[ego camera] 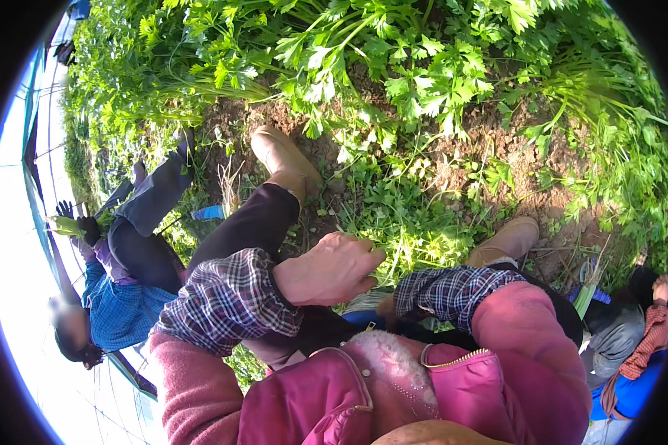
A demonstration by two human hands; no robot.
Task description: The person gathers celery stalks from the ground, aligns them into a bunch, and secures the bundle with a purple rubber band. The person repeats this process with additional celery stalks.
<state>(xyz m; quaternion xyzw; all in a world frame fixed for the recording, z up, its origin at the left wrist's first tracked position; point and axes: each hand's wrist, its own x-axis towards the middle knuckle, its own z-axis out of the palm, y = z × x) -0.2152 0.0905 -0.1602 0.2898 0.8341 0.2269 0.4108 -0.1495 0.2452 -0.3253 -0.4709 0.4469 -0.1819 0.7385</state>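
My left hand (331, 270) hangs above my lap, fingers curled into a fist with its back to the camera. Nothing shows in it, and the palm is hidden. In shadow at my waist, my right hand (387, 312) is mostly covered by its checked sleeve cuff. Beside that hand are pale thin strands (367, 301) and a blue item (357, 318); whether it grips them is unclear. Cut leafy greens (401, 222) lie on the ground between my tan boots (284, 158). In front stand leafy celery-like plants (334, 61).
At left a bending co-worker (125, 300) in dark gloves holds green stalks (67, 225). Another person (618, 339) is low at right. Blue-wrapped stalk bundles lie beside my left leg (210, 212) and right leg (587, 292). Bare soil (479, 161) shows ahead.
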